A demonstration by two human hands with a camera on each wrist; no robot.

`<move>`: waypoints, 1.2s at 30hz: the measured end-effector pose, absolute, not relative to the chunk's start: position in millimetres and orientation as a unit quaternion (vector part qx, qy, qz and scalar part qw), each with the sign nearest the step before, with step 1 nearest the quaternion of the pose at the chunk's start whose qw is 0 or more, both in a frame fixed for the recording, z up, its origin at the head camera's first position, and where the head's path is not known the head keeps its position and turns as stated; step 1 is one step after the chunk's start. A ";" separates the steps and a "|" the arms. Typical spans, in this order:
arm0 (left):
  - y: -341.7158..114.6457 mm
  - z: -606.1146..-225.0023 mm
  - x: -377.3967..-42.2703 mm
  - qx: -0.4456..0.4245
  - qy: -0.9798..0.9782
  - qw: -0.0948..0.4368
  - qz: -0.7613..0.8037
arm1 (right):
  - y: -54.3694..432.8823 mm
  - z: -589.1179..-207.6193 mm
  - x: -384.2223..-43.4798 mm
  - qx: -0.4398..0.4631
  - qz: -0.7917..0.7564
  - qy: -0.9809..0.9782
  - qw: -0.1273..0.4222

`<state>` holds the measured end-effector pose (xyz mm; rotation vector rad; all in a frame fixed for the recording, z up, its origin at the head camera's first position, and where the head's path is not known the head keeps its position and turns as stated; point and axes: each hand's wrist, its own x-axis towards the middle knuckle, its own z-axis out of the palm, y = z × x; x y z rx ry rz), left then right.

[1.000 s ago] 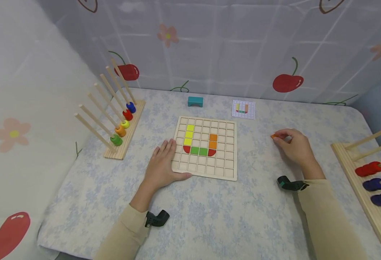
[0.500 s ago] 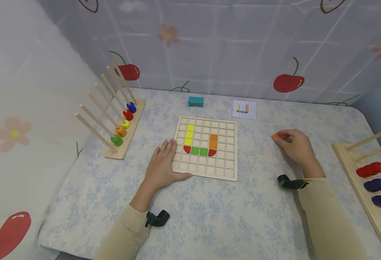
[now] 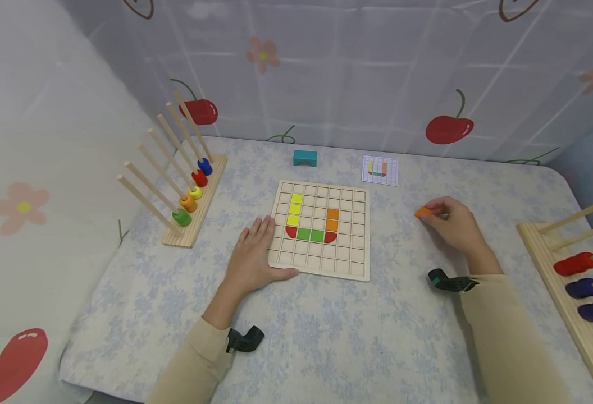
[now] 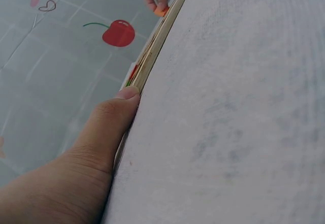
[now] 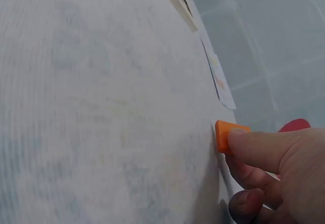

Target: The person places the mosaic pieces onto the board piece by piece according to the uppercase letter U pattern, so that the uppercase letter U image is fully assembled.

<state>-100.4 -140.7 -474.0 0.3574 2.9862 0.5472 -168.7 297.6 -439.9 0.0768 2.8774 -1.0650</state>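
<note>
My right hand (image 3: pixel 450 224) pinches an orange square tile (image 5: pixel 223 137) between thumb and fingers, close over the cloth to the right of the board. The wooden grid board (image 3: pixel 353 264) lies mid-table. Set in its cells are yellow tiles (image 3: pixel 293 209) on the left, green tiles (image 3: pixel 310 235) and red rounded corner tiles (image 3: pixel 330 238) along the bottom, and two orange tiles (image 3: pixel 332 220) on the right. At the board's lower left corner rests my left hand (image 3: pixel 251 261), fingers straight along the left side. In the left wrist view its thumb (image 4: pixel 114 115) touches the board's edge.
Behind the board lie a pattern card (image 3: pixel 390 175) with a similar coloured shape and a small teal block (image 3: pixel 304 157). A wooden peg rack (image 3: pixel 190 238) with coloured beads stands at left, another rack (image 3: pixel 534 235) with red and dark blue beads at right.
My right hand has lifted the orange tile slightly and shifted a little left toward the board, more of the tile showing. My left hand and the board stay in place.
</note>
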 end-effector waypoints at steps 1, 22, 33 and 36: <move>-140.7 -474.0 -100.4 0.117 0.976 0.042 0.179 | 295.2 -439.9 -169.6 0.023 -0.354 0.934 0.040; -140.8 -472.4 -100.8 0.118 0.976 0.044 0.178 | 180.6 -427.1 -209.0 -0.063 -0.408 0.907 0.084; -140.7 -471.2 -99.8 0.116 0.975 0.046 0.181 | 139.1 -425.9 -217.2 -0.102 -0.405 0.901 0.116; -140.9 -471.4 -99.8 0.117 0.976 0.046 0.179 | 134.9 -425.0 -216.8 -0.098 -0.402 0.902 0.122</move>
